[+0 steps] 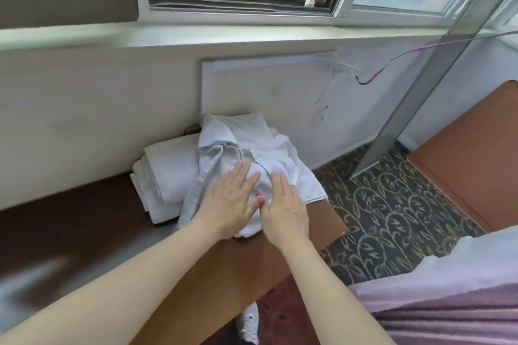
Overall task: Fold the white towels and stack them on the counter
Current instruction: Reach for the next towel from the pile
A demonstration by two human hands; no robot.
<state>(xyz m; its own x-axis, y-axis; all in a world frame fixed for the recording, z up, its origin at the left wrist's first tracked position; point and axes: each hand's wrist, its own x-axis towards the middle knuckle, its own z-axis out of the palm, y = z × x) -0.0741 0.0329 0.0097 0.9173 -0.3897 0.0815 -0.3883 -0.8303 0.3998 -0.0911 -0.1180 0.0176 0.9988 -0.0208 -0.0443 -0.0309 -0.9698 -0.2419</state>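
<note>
A rumpled white towel (pixel 283 159) lies on the right end of the brown counter (pixel 196 274), partly over a folded white towel (pixel 246 126) against the wall. To its left sits a stack of folded white towels (pixel 165 173). My left hand (pixel 229 202) lies flat on the rumpled towel with straight fingers. My right hand (pixel 283 210) lies flat beside it on the same towel, thumbs nearly touching.
The counter's right edge drops to patterned carpet (pixel 392 210). A white panel (pixel 280 92) leans on the wall below the window sill (pixel 196 36). A metal post (pixel 420 92) and an orange-brown seat (pixel 471 154) stand right. Pink-white cloth (pixel 448 288) lies at lower right.
</note>
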